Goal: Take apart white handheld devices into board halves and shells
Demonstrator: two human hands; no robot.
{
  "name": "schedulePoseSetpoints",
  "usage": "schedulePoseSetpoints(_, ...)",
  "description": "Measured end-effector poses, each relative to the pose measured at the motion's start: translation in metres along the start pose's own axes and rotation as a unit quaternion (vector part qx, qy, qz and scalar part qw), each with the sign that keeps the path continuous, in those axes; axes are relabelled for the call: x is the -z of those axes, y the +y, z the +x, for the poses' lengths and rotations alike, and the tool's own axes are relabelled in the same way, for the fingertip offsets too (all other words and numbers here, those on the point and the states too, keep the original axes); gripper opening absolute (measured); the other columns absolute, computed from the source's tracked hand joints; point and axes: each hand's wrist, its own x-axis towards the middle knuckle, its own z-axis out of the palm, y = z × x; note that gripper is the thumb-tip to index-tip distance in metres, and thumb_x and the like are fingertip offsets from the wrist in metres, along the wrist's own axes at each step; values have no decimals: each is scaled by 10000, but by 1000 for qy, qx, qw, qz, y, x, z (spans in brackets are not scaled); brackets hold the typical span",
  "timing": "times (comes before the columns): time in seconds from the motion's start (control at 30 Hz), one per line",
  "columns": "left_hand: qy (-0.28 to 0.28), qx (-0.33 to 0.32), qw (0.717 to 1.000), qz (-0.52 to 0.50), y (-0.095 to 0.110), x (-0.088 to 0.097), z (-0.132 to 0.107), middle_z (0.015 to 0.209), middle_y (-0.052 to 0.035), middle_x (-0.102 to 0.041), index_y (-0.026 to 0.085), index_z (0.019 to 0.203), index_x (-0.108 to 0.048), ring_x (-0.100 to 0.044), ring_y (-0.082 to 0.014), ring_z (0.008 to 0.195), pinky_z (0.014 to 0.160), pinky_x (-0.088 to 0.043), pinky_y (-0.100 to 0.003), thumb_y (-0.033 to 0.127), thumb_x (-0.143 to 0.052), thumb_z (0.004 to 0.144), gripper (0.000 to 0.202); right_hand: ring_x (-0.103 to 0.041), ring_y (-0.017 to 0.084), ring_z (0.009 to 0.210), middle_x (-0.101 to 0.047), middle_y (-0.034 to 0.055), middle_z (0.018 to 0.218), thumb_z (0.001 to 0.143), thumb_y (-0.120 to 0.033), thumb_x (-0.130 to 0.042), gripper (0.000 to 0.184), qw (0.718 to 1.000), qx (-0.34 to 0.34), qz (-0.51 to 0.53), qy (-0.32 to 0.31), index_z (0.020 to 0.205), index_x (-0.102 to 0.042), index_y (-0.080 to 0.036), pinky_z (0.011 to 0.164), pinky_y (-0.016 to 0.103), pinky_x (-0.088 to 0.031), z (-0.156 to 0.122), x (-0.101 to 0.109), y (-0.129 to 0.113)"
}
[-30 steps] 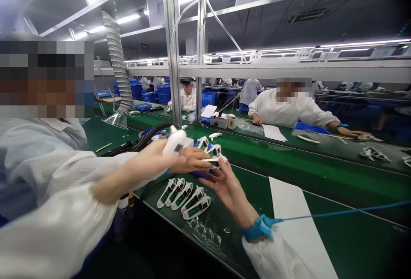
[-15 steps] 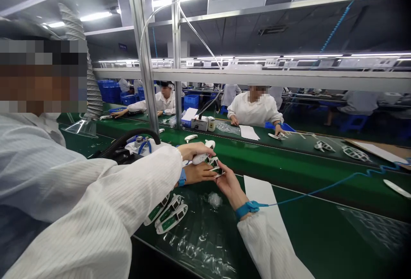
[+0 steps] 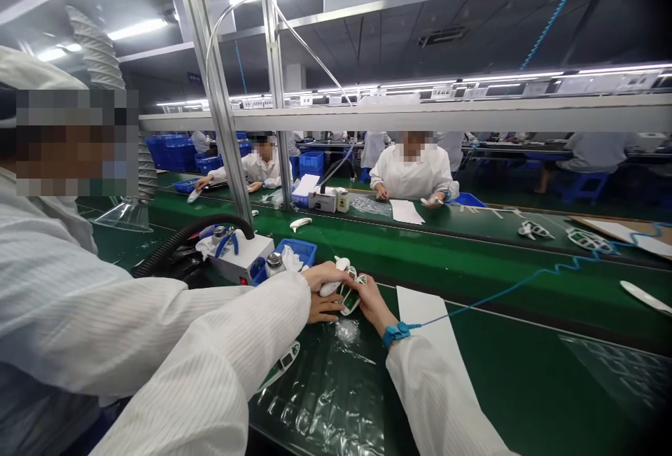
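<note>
My left hand [image 3: 326, 274] is closed around a smooth white plastic piece [image 3: 330, 289]. Beside it, my right hand [image 3: 372, 302] grips the edge of a white plastic housing with a green circuit board [image 3: 351, 300]. Other white parts bunch together between my two hands, partly covered by fingers. A co-worker's hand [image 3: 321, 309] reaches in beneath my left hand and lies against the housing. Another housing with a green board [image 3: 283, 365] is on the bench near my left sleeve, which hides part of it.
Clear plastic sheeting [image 3: 336, 393] and a crumpled plastic bit [image 3: 347, 332] lie below the hands. White paper [image 3: 420, 302] is at right, with a blue wrist cord [image 3: 488, 302] stretched above. A blue tray [image 3: 302, 249] and metal-capped bottle [image 3: 274, 265] stand left of the green belt [image 3: 420, 256].
My hands have lowered slightly, with the housing now turned so its green board shows more. The co-worker's hand has loosened and spread. My left sleeve covers more of the housings on the bench.
</note>
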Motion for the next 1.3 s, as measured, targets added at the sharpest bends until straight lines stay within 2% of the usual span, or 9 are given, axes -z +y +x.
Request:
schedulePoseSetpoints(0.23, 42, -3, 999, 8, 10, 8, -22, 939, -33, -631, 130, 981, -601, -618, -153, 769, 664, -542, -312, 299, -595, 863, 207, -300, 370, 1297, -480, 167, 1298, 681, -178, -674, 451, 973, 83, -199, 88, 1123, -594, -148, 1039, 506, -251, -6, 34, -18)
schedulePoseSetpoints(0.37, 36, -39, 995, -82, -2, 19, -62, 704, 3, -612, 125, 880, -587, -539, -93, 516, 463, -453, -220, 387, -574, 865, 263, -462, 325, 1155, -605, 108, 1118, 712, -248, -614, 286, 960, 135, -246, 0, 989, -660, -193, 977, 459, -331, -55, 42, -25)
schedulePoseSetpoints(0.6, 75, -72, 945, -309, -82, 18, -153, 727, -15, -604, 160, 905, -540, -495, -77, 521, 463, -412, -196, 609, -507, 816, 459, -575, 185, 735, -614, 27, 775, 852, -259, -507, 154, 918, 155, -298, -213, 779, -626, -194, 684, 299, -436, -180, 15, -12)
schedulePoseSetpoints(0.73, 96, -49, 910, -401, -126, 5, -194, 768, -15, -559, 134, 948, -575, -506, -69, 569, 503, -431, -191, 558, -472, 862, 445, -558, 180, 749, -583, 23, 800, 890, -200, -447, 163, 898, 148, -346, -227, 804, -586, -198, 694, 305, -419, -215, -8, 0)
schedulePoseSetpoints(0.83, 104, -15, 870, -481, -150, -5, -219, 749, -13, -574, 149, 1033, -571, -459, -60, 502, 404, -352, -166, 536, -499, 860, 430, -553, 189, 784, -584, 23, 814, 894, -195, -446, 157, 891, 157, -374, -203, 821, -584, -205, 748, 331, -414, -220, -3, 1)
schedulePoseSetpoints(0.93, 102, 15, 844, -527, -169, -15, -234, 708, -14, -588, 156, 1051, -572, -408, -53, 452, 355, -305, -150, 535, -532, 842, 434, -559, 195, 788, -599, 30, 809, 884, -228, -468, 157, 897, 165, -378, -159, 802, -599, -204, 751, 336, -423, -208, 30, 0)
schedulePoseSetpoints(1.07, 98, 41, 823, -559, -183, -29, -236, 647, -22, -601, 149, 986, -596, -379, -48, 400, 313, -272, -138, 566, -595, 782, 464, -583, 206, 738, -641, 44, 770, 827, -359, -533, 197, 928, 155, -335, -48, 775, -641, -202, 687, 323, -454, -178, 109, 0)
schedulePoseSetpoints(1.2, 72, 46, 822, -563, -171, -48, -229, 650, -39, -616, 131, 965, -620, -410, -63, 410, 315, -311, -151, 574, -632, 746, 495, -591, 238, 760, -660, 78, 798, 784, -452, -538, 278, 930, 140, -338, 42, 780, -648, -196, 689, 359, -468, -152, 186, 0)
schedulePoseSetpoints(1.3, 40, 35, 839, -541, -151, -66, -220, 636, -43, -620, 122, 975, -627, -457, -88, 436, 357, -367, -181, 576, -616, 757, 504, -588, 232, 739, -640, 74, 788, 766, -458, -557, 288, 928, 132, -345, 47, 774, -661, -189, 670, 355, -474, -147, 219, -2)
